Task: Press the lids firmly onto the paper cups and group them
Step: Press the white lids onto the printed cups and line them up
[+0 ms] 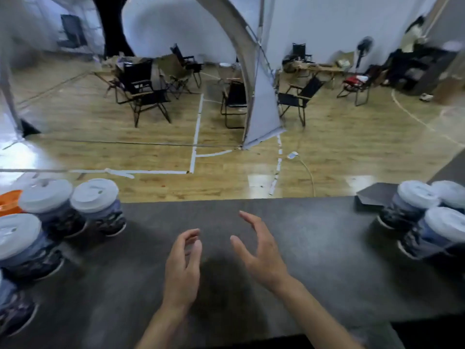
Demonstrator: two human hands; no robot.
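Room: I am looking past the work onto a wooden floor [100, 117] where folding chairs [147, 96] are standing about.
Surface: a dark table [314, 248] is running across the near view, carrying everything I am working with.
Left hand [182, 268]: hovering over the table's middle, fingers loosely bent, gripping nothing.
Right hand [261, 253]: hovering just beside it, palm turning inward, fingers spread and slack, likewise gripping nothing.
Left cluster of cups [100, 212]: standing at the table's left end, well apart from my fingers.
Right cluster of cups [402, 210]: standing at the right end, equally out of reach for now.
Lids [46, 195]: every cup I am seeing is wearing a white one; whether each is seated fully, I cannot tell.
Orange thing [8, 201]: peeking out behind the left cluster, too cropped for me to name.
Dark flat board [375, 196]: lying just beside the right cluster at the far edge.
Axis: all cups are standing upright, so I am judging any press as going straight down.
Nearer hand: each cluster is lying sideways from the hands, left hand nearer the left one, right hand nearer the right.
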